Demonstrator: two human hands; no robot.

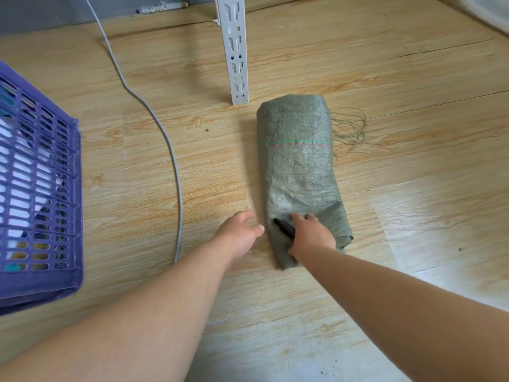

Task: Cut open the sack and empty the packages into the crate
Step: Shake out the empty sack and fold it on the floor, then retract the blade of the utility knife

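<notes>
Right hand (312, 235) grips dark cutter handle (285, 227), likely at near end of green woven sack (298, 172) to slit it. Left hand (239, 232) open, empty, just left of sack, likely ready to steady. Purple crate (41, 194) well left of sack, awaiting packages.

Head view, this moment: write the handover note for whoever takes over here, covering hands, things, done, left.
Left hand: open, just left of the sack, holding nothing.
Right hand: on the sack's near end, with a dark object beneath it; grip unclear.
The green woven sack lies rolled on the floor beside the shelf post. The purple crate at left already holds packages.
Done: sack looks flat, apparently emptied.
Left: confirm that, then set the sack aside.
</notes>
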